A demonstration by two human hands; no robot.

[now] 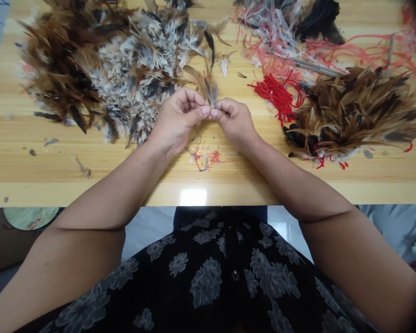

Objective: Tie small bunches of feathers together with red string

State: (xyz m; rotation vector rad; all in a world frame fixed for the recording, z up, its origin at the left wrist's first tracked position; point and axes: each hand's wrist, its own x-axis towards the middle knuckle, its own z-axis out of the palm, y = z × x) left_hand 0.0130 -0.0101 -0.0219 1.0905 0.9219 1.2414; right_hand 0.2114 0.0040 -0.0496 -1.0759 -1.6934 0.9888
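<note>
Over the middle of the wooden table, my left hand [182, 115] and my right hand [234, 119] meet, thumb against forefinger on each. Between the fingertips stands a small bunch of brown and grey feathers [208, 86], its tips pointing away from me. Both hands are closed on its lower end, which the fingers mostly hide. Left of my hands lies a large heap of loose brown and whitish feathers [125, 60]. To the right rests a pile of brown feather bunches [357, 113] with red bits at its lower edge.
Bright red cords [277, 95] lie beside the right pile. Behind them are tangled pink and white strings [273, 51] and dark feathers [321, 21]. Thread scraps [206, 158] lie below my hands. The table's front edge [208, 203] is close to my body.
</note>
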